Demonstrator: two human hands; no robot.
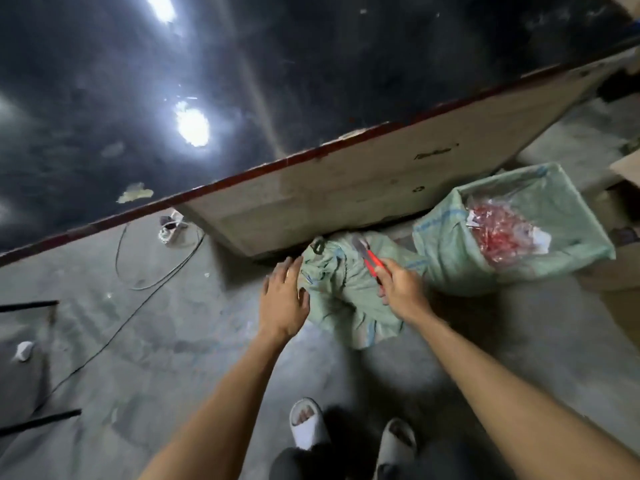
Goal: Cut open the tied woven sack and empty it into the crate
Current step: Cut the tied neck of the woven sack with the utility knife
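A pale green woven sack [346, 292] lies on the concrete floor, its tied neck [317, 247] pointing away from me under a table edge. My left hand [285, 294] rests flat with spread fingers on the sack's left side. My right hand [400, 289] grips a red-handled cutter [369, 259], whose blade tip lies over the sack's upper part. To the right stands a crate lined with a green woven sack [450, 251], holding red items in clear plastic [498, 233].
A dark glossy table with a red rim [311, 157] overhangs the sack. A power strip [171, 230] and cables [152, 271] lie on the floor at left. Black metal bars [31, 304] stand at far left. My sandalled feet [311, 427] are below. Cardboard [620, 271] sits at right.
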